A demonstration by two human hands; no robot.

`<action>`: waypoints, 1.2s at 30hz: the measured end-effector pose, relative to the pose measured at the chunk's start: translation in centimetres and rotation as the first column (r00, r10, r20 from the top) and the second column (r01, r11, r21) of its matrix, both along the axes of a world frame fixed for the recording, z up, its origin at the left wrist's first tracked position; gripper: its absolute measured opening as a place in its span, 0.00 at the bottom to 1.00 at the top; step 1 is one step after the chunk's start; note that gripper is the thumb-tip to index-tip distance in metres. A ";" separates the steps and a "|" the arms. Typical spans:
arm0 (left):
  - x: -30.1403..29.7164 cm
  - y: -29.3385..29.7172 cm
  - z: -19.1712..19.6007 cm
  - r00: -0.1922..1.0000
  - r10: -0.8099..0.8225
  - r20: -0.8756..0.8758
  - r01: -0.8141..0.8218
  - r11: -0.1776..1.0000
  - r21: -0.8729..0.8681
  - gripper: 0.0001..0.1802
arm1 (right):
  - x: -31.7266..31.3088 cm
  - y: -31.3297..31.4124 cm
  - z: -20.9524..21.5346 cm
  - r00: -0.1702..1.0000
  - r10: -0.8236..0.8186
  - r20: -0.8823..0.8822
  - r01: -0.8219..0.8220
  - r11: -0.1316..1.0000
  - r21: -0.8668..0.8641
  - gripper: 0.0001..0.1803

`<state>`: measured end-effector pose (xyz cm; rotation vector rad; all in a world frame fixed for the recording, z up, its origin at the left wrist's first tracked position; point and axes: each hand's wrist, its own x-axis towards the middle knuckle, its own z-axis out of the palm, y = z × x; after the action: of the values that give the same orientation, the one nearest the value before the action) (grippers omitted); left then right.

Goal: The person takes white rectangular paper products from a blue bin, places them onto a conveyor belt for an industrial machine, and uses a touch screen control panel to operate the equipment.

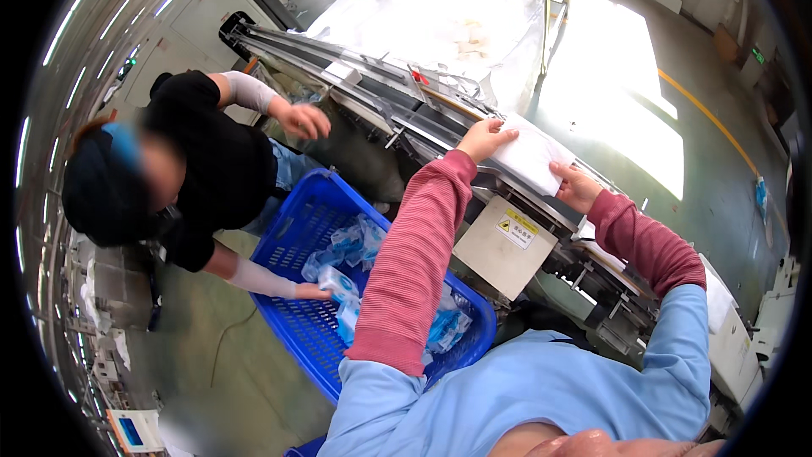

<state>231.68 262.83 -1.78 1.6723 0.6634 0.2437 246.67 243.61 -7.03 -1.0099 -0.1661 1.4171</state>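
A white, flat, roughly rectangular bundle of soft-looking sheets [531, 157] lies over the narrow conveyor line [420, 123] in front of me. My left hand [485, 139] grips its left end, thumb over the top. At the opposite end, my right hand [578, 187] pinches the right edge between thumb and fingers. The undersides of both grips are hidden. A grey-white metal box [504, 247] with a yellow warning label sits just below the bundle on the machine's near side.
Left of my arm, a blue plastic basket [292, 322] holds several blue-and-white packets [452, 326]. A co-worker's hand [314, 291] reaches to a packet there; their other hand [304, 121] hovers near the conveyor. Beyond stands a large clear plastic bag [414, 13] in a metal frame.
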 end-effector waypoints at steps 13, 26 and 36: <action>-22.9 -8.4 0.9 0.679 0.643 0.354 -0.640 0.755 -0.142 0.16 | 2.8 0.6 -11.1 0.959 0.253 -0.131 -0.284 0.888 -0.361 0.25; -49.1 -25.1 -29.8 0.436 0.344 -0.832 -0.460 0.879 0.122 0.24 | 10.8 -6.9 -0.2 0.901 0.269 0.340 -0.136 0.920 -0.369 0.29; -43.2 -21.3 -38.2 -0.150 0.704 -0.695 -0.984 -0.176 0.035 0.38 | -14.2 -11.5 12.9 0.507 0.609 0.610 -0.421 0.793 -0.441 0.19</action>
<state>188.49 241.49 -39.95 0.1977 2.1947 0.6003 232.44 232.13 5.88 -1.8234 -1.0061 1.4979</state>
